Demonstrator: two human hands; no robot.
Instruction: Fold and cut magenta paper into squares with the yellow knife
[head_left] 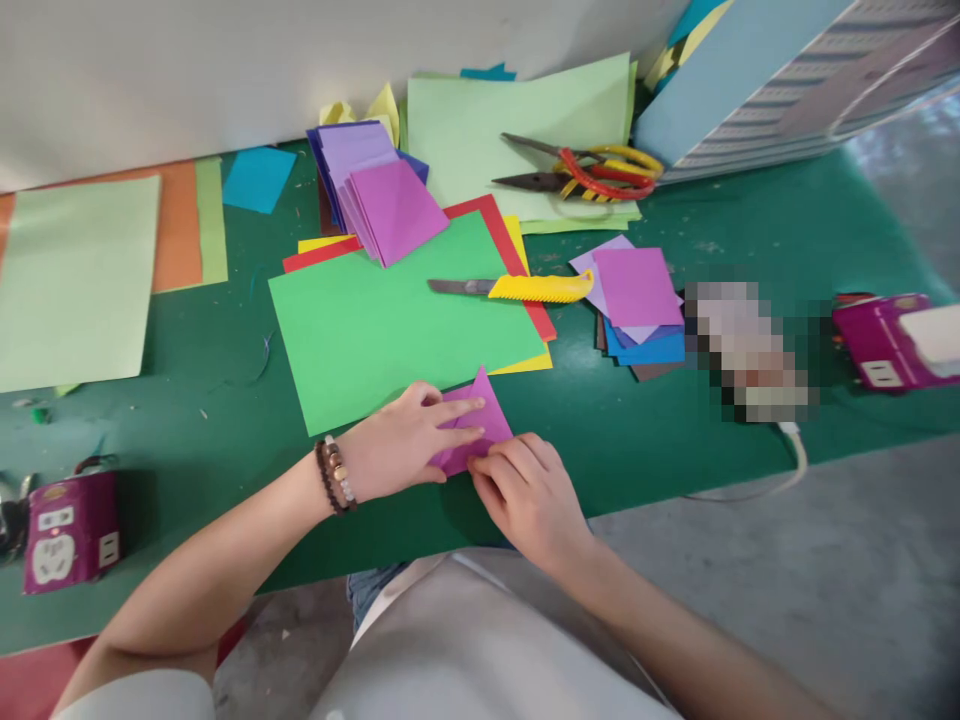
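A small sheet of purple paper (pixel 491 410), folded with a pointed corner at its top, lies on the table near the front edge. Across it rests my left hand (pixel 409 435), fingers stretched out and spread, pressing it flat. My right hand (pixel 529 490) has its thumb and fingers pinched at the paper's lower right edge. Part of the paper is hidden beneath the left fingers. Just beyond the hands is a green sheet (pixel 390 330) on top of red and yellow sheets, and a yellow-handled utility knife (pixel 540 288) lies on it.
Purple folded papers (pixel 409 210) lie behind. Scissors with yellow and red handles (pixel 607 175) rest on pale green sheets (pixel 457 130). A stack of coloured squares (pixel 641 290) and a blurred cabled object (pixel 750 350) are right. Purple socket boxes (pixel 75 530) stand at both sides.
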